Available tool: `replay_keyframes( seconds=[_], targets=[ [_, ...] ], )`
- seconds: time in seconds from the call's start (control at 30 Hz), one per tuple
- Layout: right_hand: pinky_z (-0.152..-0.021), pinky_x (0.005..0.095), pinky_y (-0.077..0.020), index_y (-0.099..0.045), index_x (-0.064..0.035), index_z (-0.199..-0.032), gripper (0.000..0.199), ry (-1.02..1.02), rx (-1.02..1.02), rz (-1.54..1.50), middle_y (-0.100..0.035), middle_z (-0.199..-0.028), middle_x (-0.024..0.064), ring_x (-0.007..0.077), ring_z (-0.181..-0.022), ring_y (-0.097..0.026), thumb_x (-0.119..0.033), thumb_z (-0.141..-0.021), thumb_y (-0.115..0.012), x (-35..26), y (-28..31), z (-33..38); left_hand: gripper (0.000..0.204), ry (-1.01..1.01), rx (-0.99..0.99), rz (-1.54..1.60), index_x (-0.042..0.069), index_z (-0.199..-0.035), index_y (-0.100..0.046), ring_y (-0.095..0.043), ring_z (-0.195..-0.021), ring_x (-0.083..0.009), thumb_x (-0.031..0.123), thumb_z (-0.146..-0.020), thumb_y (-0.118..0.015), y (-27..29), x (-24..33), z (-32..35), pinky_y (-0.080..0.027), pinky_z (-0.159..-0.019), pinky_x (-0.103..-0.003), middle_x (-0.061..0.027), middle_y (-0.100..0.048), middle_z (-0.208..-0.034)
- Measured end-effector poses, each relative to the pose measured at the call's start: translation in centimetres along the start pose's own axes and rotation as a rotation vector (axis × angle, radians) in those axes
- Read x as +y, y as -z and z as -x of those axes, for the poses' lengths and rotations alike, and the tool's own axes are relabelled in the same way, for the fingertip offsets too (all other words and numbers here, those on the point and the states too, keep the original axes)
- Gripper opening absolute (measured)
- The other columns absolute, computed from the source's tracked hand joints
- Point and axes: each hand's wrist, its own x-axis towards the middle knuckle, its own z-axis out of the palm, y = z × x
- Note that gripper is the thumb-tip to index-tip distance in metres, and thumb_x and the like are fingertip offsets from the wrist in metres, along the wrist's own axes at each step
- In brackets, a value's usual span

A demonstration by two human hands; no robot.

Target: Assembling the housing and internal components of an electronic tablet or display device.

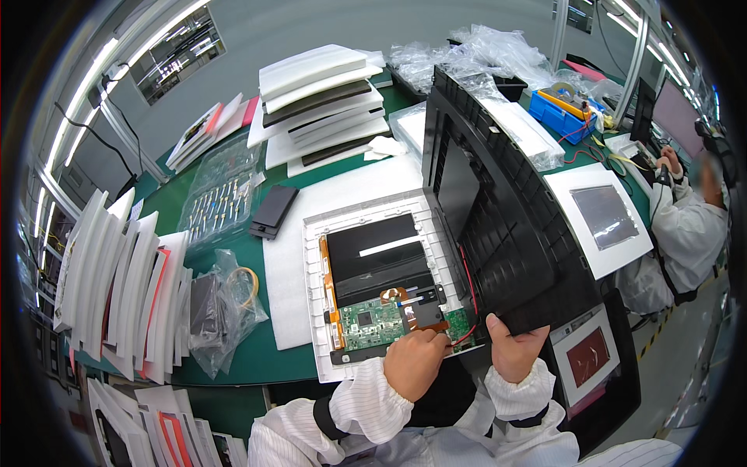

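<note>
Black ribbed back cover (498,202): broad, stiff moulded plastic, probably light but unwieldy, tilted up on edge over the white frame (311,233) on the table (233,350). Best held at the rim, clear of the red wire (469,280) running to the green circuit board (373,323). Right hand (513,346) clamped on the cover's lower corner, thumb over the edge. Left hand (414,362) curled, fingertips down on the fragile board and orange flex strip (393,294), just beside the cover's corner.
</note>
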Motion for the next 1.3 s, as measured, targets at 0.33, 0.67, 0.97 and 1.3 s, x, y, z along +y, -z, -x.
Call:
replay_keyframes(
  seconds=[0.33,0.67,0.97,1.3],
  targets=[
    [-0.095,0.0368,-0.0417,-0.055,0.0034,-0.120,0.040,0.095,-0.244,0.199,-0.044,-0.130,0.0316,0.0383,-0.121,-0.047,0.009,-0.080,-0.054,-3.1,-1.5,-2.4,0.010,0.026,0.020,-0.008,0.006,-0.077,-0.065,-0.062,-0.067,-0.0278,0.015,-0.078,-0.065,-0.4,0.4,-0.2,-0.050,-0.060,-0.038,-0.0086,-0.060,-0.072],
    [-0.080,0.0273,-0.0477,-0.046,-0.0017,-0.112,0.052,0.039,-0.012,0.179,-0.057,-0.099,0.0076,0.0151,-0.084,-0.058,0.016,-0.067,-0.065,0.2,0.3,0.1,0.006,0.035,0.040,-0.118,0.005,-0.076,-0.063,-0.063,-0.069,-0.0254,0.009,-0.072,-0.064,-0.9,1.3,-0.9,-0.052,-0.060,-0.037,-0.0069,-0.060,-0.073],
    [-0.087,0.0306,-0.0456,-0.050,-0.0023,-0.112,0.048,-0.038,-0.016,-0.030,-0.058,-0.103,0.0077,0.0173,-0.092,-0.058,0.015,-0.069,-0.064,-0.1,0.2,-1.2,0.014,0.066,0.021,0.155,0.003,-0.089,-0.064,-0.062,-0.074,-0.0284,0.004,-0.075,-0.064,1.9,1.3,-1.1,-0.050,-0.062,-0.036,-0.0110,-0.060,-0.077],
    [-0.091,0.0337,-0.0441,-0.060,0.0064,-0.109,0.045,0.129,-0.265,0.235,-0.057,-0.119,0.0232,0.0299,-0.108,-0.057,0.017,-0.066,-0.057,-3.0,-2.7,-3.2,0.029,0.085,0.079,0.467,0.002,-0.103,-0.062,-0.060,-0.085,-0.0325,0.009,-0.075,-0.068,2.3,1.4,-0.2,-0.048,-0.074,-0.039,-0.0141,-0.063,-0.093]
  ],
)
